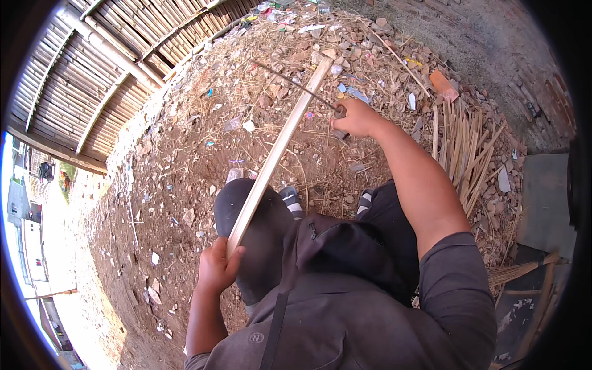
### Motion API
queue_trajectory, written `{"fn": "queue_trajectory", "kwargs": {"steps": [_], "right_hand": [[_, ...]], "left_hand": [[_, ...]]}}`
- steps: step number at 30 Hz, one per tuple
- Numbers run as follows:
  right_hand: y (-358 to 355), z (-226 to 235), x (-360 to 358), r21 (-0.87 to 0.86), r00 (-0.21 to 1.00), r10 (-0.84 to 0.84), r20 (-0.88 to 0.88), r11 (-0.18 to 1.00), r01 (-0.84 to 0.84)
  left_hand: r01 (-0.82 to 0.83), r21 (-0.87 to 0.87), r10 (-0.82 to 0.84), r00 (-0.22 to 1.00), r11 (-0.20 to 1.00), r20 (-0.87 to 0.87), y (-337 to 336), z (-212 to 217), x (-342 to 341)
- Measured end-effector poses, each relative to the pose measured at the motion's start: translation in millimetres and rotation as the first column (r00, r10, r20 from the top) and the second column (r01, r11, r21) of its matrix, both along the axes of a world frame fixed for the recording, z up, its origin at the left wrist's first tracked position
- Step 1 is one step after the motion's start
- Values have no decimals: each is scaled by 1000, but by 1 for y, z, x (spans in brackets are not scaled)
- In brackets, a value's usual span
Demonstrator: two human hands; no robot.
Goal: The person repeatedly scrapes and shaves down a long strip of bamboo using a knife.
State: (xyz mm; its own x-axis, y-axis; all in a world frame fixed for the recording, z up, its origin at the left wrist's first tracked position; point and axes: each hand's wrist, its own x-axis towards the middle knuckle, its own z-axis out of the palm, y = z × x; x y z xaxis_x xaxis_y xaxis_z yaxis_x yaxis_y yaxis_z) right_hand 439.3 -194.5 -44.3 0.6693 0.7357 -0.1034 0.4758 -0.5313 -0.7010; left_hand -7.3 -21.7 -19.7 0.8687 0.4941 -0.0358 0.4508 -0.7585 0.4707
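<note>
My left hand (217, 265) is closed around the near end of a long, pale split strip of bamboo or wood (274, 154). The strip slants away over my bent left knee (233, 200), and its far end lies close to the rubble. Gripped in my right hand (356, 118) is a knife by its short dark handle, and its long thin blade (277, 73) points to the far left. In the picture the blade crosses the strip near the far end; whether the two touch, I cannot tell.
A bundle of split strips (472, 145) lies at the right, beside an orange brick piece (443, 85). Stones and litter cover the ground (179, 185). A bamboo-slat wall (92, 68) stands far left, a rough wall (493, 43) far right, and a grey panel (544, 203) at the right.
</note>
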Motion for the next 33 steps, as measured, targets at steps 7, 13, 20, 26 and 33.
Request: {"fn": "queue_trajectory", "kwargs": {"steps": [7,13,20,26,33], "right_hand": [[3,27,-23,-161,986,13,165,987,14],[-6,18,2,-26,992,-65,105,997,68],[-35,-7,38,171,925,-337,177,936,308],[-49,8,42,274,896,-444,14,863,423],[-38,44,5,279,967,-169,192,954,112]], "left_hand": [[-38,-1,38,999,999,-35,3,0,-2],[-1,-85,-1,1000,996,-21,10,5,-6],[17,-83,-18,1000,996,-11,14,-5,-22],[-52,-51,52,999,997,2,5,-12,-26],[-113,-9,113,994,994,0,-9,13,0]]}}
